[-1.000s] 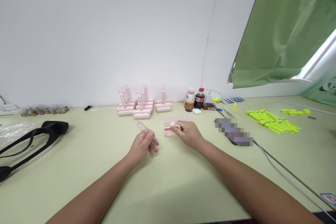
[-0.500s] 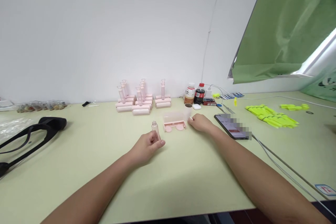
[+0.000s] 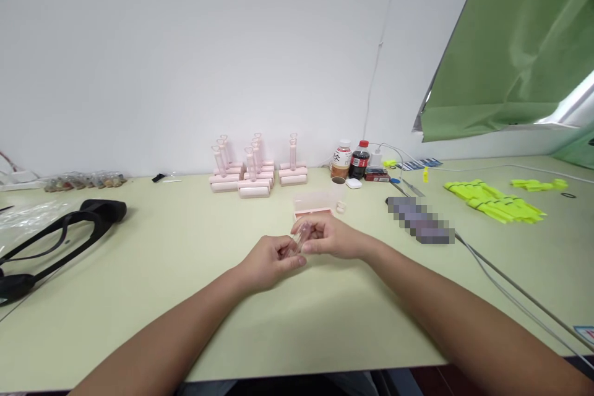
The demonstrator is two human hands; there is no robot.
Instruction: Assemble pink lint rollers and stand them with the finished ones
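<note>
Over the middle of the table, my left hand (image 3: 271,262) is closed around the lower part of a small clear bottle (image 3: 301,235), which is tilted to the right. My right hand (image 3: 330,236) has its fingers curled about the bottle's upper end; just what its fingertips pinch is partly hidden. Directly behind my right hand lies an open pink case (image 3: 314,203) with a see-through lid, its front covered by the hand. A small whitish piece (image 3: 341,206) rests to the right of the case.
At the back stand several pink cases (image 3: 254,190) with heart-topped tubes (image 3: 293,153). To their right are a cola bottle (image 3: 359,161) and a white-capped drink bottle (image 3: 341,159). A phone (image 3: 420,220), cables and yellow strips (image 3: 496,201) lie right; a black strapped frame (image 3: 69,241) lies left.
My right hand has come left from beside the pale cup to the bottle, leaving a small whitish piece there. My left hand has shifted slightly right, and the bottle now leans right.
</note>
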